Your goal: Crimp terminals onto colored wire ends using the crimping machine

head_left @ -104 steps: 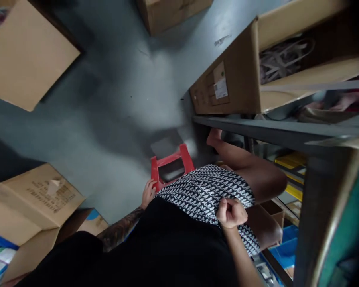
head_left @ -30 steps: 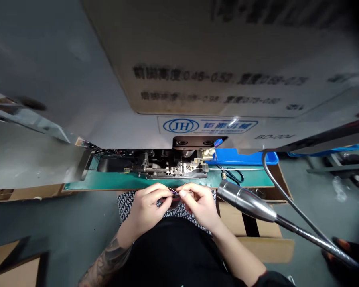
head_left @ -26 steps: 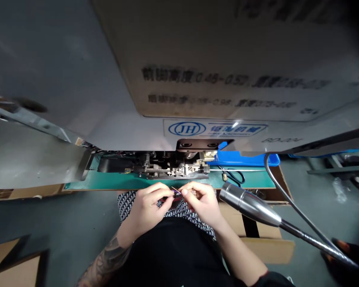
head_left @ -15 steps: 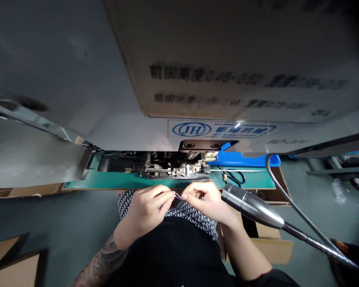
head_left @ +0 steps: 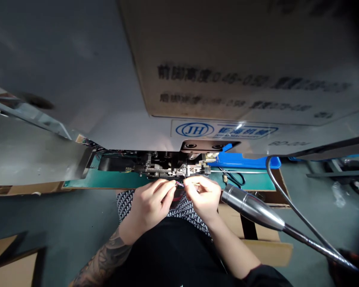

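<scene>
Thin coloured wires (head_left: 180,183) run between the fingertips of both hands, just in front of the machine's metal mechanism (head_left: 179,170). My left hand (head_left: 153,199) is closed in a pinch on one part of them. With thumb and fingers pressed together, my right hand (head_left: 204,196) pinches the wires from the other side. Both hands are at the near edge of the green tabletop (head_left: 107,179). Most of the wires' length is hidden by the fingers.
A large grey machine housing (head_left: 101,115) overhangs the mechanism. To the right are a metal gooseneck lamp (head_left: 254,207), a blue tray (head_left: 251,161) and a black cable (head_left: 235,176). Cardboard (head_left: 266,251) lies below the table on the right.
Both hands have moved slightly forward, closer to the mechanism, with the wires still pinched between them. The right forearm has swung inward to the left.
</scene>
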Demonstrator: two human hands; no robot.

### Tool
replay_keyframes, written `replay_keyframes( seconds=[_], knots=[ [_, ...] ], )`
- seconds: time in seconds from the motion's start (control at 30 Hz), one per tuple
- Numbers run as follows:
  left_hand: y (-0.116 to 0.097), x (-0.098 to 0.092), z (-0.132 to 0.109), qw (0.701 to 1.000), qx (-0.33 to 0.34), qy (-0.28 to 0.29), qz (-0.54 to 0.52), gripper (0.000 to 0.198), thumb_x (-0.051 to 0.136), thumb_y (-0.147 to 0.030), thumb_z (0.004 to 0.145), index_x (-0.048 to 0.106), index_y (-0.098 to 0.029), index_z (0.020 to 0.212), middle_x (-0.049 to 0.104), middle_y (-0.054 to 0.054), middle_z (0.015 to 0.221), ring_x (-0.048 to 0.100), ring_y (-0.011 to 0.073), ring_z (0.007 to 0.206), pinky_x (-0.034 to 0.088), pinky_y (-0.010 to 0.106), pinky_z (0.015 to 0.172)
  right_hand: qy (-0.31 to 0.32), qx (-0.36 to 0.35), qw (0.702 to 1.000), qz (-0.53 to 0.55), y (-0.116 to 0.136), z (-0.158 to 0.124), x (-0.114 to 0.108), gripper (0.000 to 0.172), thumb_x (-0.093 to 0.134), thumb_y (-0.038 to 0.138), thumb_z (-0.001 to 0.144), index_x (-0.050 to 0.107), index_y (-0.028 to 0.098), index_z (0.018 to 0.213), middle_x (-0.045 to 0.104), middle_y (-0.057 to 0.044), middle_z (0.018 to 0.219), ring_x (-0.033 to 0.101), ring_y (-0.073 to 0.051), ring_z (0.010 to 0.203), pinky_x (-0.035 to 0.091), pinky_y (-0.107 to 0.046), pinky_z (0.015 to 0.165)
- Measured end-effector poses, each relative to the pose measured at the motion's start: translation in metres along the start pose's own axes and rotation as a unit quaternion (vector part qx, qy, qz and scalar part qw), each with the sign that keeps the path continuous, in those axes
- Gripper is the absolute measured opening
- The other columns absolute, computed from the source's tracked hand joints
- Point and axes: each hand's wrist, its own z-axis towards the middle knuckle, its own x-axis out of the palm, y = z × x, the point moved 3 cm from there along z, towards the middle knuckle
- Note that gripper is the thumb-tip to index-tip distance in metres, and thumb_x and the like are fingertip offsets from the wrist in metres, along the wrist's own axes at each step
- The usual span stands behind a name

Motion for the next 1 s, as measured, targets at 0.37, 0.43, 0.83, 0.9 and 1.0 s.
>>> replay_keyframes(
  seconds=[0.37,0.43,0.83,0.9,1.0],
  knots=[
    [0.003,0.006,-0.002,0.998,-0.059,0.026,-0.017,0.011,0.063,-0.013,0.106,0.072,-0.019,0.108,0.075,0.002,0.089,0.075,0.0158,0.073,0.057,0.029,0.068,-0.070,0.087,0.992,0.051,-0.001,0.003,0.018,0.039,0.081,0.042,0.088,0.071,0.015,0.061,0.058,0.002,0.050,0.047,-0.010,0.044,0.038,-0.023,0.045],
    [0.003,0.006,-0.002,0.997,-0.065,0.027,-0.021,0.012,0.062,-0.014,0.107,0.072,-0.019,0.108,0.074,0.002,0.088,0.073,0.0148,0.072,0.056,0.028,0.068,-0.072,0.091,0.991,0.060,0.000,0.004,0.019,0.040,0.081,0.042,0.088,0.070,0.016,0.061,0.058,0.002,0.050,0.047,-0.010,0.044,0.036,-0.023,0.045],
    [0.005,0.006,-0.004,0.998,-0.060,0.016,0.006,0.013,0.063,-0.013,0.107,0.075,-0.018,0.109,0.077,0.003,0.091,0.073,0.0145,0.071,0.057,0.028,0.067,-0.060,0.093,0.993,0.038,-0.002,0.003,0.018,0.039,0.080,0.043,0.093,0.072,0.018,0.064,0.062,0.001,0.053,0.052,-0.013,0.045,0.042,-0.024,0.044],
    [0.006,0.005,-0.004,0.999,-0.047,0.004,0.025,0.013,0.065,-0.013,0.107,0.076,-0.018,0.110,0.078,0.004,0.093,0.075,0.0157,0.074,0.058,0.028,0.069,-0.039,0.091,0.995,0.009,-0.003,0.004,0.017,0.037,0.080,0.044,0.094,0.076,0.019,0.067,0.065,-0.001,0.055,0.054,-0.014,0.046,0.044,-0.026,0.045],
    [0.006,0.003,-0.004,0.998,-0.033,-0.009,0.047,0.014,0.066,-0.012,0.106,0.078,-0.018,0.110,0.079,0.004,0.094,0.077,0.0169,0.077,0.059,0.029,0.071,0.008,0.084,0.996,-0.015,-0.001,0.008,0.015,0.038,0.079,0.045,0.094,0.079,0.019,0.067,0.065,-0.001,0.054,0.057,-0.015,0.048,0.049,-0.027,0.049]
  ],
)
